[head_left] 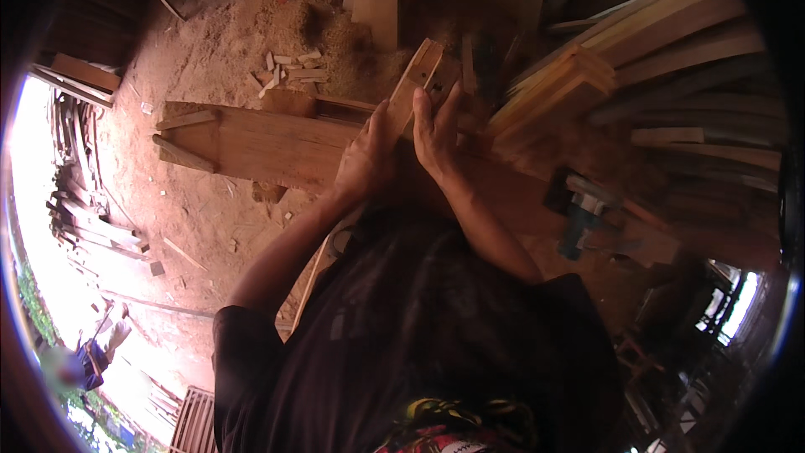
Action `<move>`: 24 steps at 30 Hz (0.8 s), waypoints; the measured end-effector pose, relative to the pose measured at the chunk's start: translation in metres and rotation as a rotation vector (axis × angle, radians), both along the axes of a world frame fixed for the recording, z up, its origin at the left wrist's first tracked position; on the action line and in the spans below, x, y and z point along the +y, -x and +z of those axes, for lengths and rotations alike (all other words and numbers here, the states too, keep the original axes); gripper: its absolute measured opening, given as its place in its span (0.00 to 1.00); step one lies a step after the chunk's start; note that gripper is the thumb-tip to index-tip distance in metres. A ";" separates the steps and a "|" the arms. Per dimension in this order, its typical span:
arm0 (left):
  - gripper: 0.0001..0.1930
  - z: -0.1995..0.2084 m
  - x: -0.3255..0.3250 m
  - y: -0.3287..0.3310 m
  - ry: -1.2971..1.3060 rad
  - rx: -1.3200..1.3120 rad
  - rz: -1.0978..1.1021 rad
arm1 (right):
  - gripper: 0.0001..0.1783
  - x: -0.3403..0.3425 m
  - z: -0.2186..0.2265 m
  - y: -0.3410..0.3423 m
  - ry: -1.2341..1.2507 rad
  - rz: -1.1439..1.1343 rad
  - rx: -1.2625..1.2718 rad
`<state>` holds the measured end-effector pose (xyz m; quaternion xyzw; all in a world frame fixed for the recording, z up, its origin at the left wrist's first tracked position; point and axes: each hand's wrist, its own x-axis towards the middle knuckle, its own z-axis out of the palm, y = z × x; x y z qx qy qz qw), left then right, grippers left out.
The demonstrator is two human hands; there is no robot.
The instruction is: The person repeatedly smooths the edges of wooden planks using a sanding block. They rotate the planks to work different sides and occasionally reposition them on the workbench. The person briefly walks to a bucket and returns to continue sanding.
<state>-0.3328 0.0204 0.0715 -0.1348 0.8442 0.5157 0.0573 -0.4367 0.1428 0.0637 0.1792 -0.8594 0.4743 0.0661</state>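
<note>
Between my palms is a wooden bar (pixel 412 82) with dark notches near its far end, tilted away from my body above the bench. Its left side is gripped by my left hand (pixel 367 155), fingers closed along the edge. My right hand (pixel 436 136) presses against the opposite side, its fingers fairly straight. The near part of the bar is hidden by my hands and the shadow. Below lies a long bench plank (pixel 272 147) with two small strips (pixel 184 153) set in a V at its left end.
On the right of the bench sits a teal and silver power tool (pixel 579 218). Stacked boards (pixel 662 21) fill the far right. Small offcuts (pixel 293 70) lie in sawdust beyond the bench. Another person (pixel 92 356) is outside at the lower left.
</note>
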 end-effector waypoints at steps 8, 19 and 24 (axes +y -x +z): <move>0.38 0.006 -0.004 0.000 0.123 0.098 -0.011 | 0.48 -0.008 0.039 0.030 0.169 -0.029 -0.435; 0.38 0.000 -0.007 0.006 0.092 0.041 -0.023 | 0.51 0.000 0.007 0.064 0.206 -0.020 -0.361; 0.37 -0.013 -0.012 0.005 0.059 0.134 -0.056 | 0.49 -0.009 -0.011 0.015 0.258 -0.009 -0.207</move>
